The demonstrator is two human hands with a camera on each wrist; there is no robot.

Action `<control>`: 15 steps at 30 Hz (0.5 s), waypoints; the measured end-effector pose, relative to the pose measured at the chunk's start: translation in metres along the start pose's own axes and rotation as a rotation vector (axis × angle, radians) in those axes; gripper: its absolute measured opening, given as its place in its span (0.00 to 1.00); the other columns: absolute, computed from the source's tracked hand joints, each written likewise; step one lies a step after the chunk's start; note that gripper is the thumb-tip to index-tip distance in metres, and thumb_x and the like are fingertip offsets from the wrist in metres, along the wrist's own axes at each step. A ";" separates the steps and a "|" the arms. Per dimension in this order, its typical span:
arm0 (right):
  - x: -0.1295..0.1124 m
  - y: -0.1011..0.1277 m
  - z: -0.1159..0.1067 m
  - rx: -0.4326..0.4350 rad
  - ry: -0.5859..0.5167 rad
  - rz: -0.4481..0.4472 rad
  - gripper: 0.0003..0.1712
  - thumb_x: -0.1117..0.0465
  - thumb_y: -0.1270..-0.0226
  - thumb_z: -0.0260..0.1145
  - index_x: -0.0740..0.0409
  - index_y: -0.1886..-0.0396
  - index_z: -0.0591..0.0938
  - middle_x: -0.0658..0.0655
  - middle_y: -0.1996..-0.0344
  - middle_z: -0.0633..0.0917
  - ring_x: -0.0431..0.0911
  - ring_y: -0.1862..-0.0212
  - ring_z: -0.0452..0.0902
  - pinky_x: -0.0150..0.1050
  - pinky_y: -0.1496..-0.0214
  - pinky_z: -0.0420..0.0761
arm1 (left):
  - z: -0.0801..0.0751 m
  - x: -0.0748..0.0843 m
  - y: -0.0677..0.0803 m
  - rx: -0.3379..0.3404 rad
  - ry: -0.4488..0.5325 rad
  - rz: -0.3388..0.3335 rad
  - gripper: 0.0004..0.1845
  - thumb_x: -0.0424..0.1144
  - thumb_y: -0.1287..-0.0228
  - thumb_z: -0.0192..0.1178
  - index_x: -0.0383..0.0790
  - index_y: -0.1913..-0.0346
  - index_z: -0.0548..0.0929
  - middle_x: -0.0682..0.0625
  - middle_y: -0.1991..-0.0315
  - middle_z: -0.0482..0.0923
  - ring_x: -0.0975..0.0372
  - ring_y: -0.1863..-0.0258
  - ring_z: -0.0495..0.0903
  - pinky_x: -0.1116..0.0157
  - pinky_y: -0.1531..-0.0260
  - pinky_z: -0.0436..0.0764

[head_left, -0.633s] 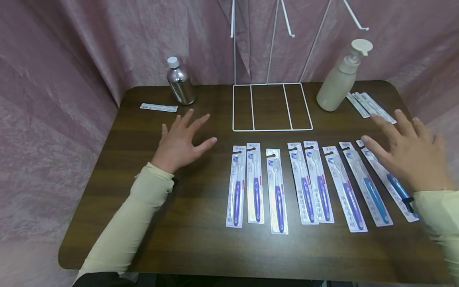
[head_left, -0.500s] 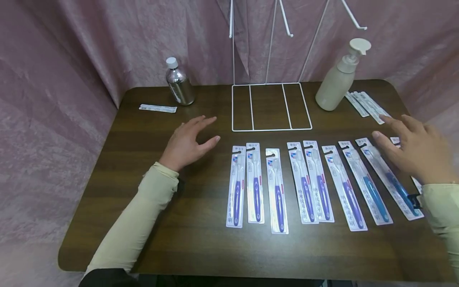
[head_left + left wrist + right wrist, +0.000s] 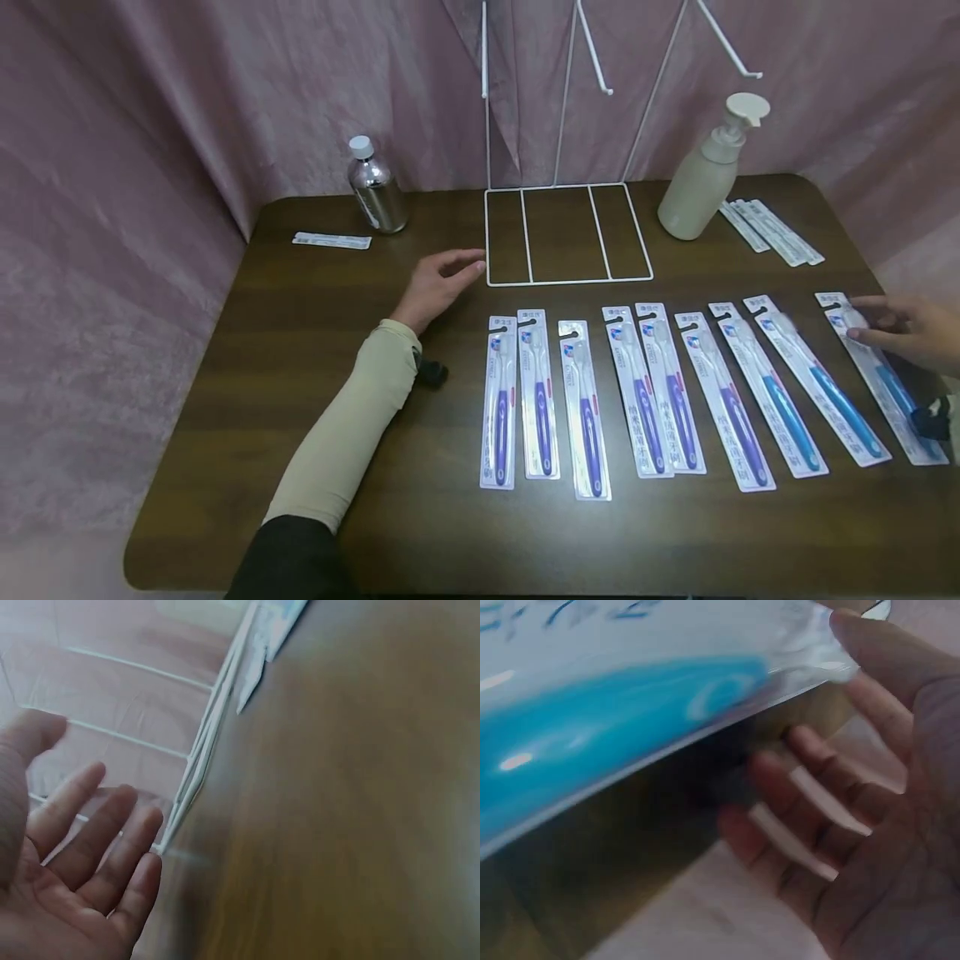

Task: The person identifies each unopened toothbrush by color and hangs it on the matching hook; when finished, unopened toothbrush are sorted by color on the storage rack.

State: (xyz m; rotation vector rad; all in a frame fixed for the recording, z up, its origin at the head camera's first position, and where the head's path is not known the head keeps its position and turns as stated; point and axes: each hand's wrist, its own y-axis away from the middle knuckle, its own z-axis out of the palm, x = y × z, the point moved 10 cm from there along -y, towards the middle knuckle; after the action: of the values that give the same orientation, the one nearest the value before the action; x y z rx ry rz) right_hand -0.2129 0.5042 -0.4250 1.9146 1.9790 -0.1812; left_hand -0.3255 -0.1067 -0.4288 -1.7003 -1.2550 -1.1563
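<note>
My right hand (image 3: 918, 329) reaches in from the right edge. Its thumb and forefinger pinch the side of the rightmost packaged toothbrush (image 3: 888, 379), a blue-handled one in a clear blister on white card. Close up in the right wrist view, the thumb lies over the pack's edge and the other fingers (image 3: 769, 776) bend below it. My left hand (image 3: 438, 287) is by the front left corner of the white wire rack (image 3: 570, 284). In the left wrist view its fingers (image 3: 142, 832) are spread and loosely bent beside the wires, holding nothing.
Several more packaged toothbrushes (image 3: 588, 417) lie in a row across the table (image 3: 247, 467). Behind stand a silvery bottle (image 3: 382, 196) with a white cap and a pump bottle (image 3: 697, 192). Narrow white strips (image 3: 776, 233) lie at back right; others (image 3: 332, 241) at back left.
The left hand has moved right to the rack's corner. The right hand has gone from hovering over the table, fingers spread, down and right onto the rightmost toothbrush pack. The head view has shifted slightly.
</note>
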 end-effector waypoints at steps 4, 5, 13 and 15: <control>0.006 0.004 -0.003 0.119 -0.040 -0.063 0.24 0.69 0.35 0.75 0.78 0.44 0.78 0.62 0.73 0.83 0.40 0.70 0.72 0.36 0.69 0.70 | 0.007 -0.011 -0.010 0.000 -0.033 -0.008 0.20 0.43 0.32 0.74 0.40 0.41 0.89 0.49 0.47 0.88 0.58 0.49 0.84 0.60 0.47 0.82; 0.006 0.005 -0.005 0.151 -0.064 -0.077 0.22 0.70 0.36 0.76 0.76 0.47 0.80 0.57 0.74 0.82 0.36 0.70 0.68 0.33 0.71 0.65 | 0.009 -0.011 -0.012 -0.002 -0.073 0.002 0.19 0.43 0.34 0.75 0.40 0.43 0.90 0.49 0.48 0.88 0.58 0.50 0.84 0.60 0.48 0.83; 0.003 0.015 -0.013 0.261 -0.149 -0.097 0.18 0.70 0.34 0.74 0.40 0.55 0.89 0.40 0.73 0.79 0.27 0.70 0.65 0.28 0.74 0.66 | 0.014 -0.003 -0.021 0.008 -0.407 0.114 0.18 0.48 0.41 0.80 0.47 0.50 0.94 0.53 0.49 0.86 0.60 0.49 0.83 0.61 0.46 0.82; 0.005 0.016 -0.015 0.281 -0.173 -0.105 0.25 0.70 0.33 0.73 0.31 0.51 0.87 0.33 0.73 0.78 0.25 0.70 0.66 0.26 0.74 0.67 | 0.013 -0.001 -0.023 0.015 -0.417 0.123 0.17 0.48 0.41 0.80 0.47 0.50 0.94 0.52 0.48 0.87 0.59 0.47 0.83 0.61 0.44 0.81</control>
State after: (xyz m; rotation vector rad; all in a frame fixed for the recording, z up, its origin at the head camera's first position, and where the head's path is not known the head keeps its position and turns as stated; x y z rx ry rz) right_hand -0.1997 0.5148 -0.4106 1.8835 2.0223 -0.6623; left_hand -0.3449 -0.0889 -0.4338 -2.0449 -1.3721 -0.7385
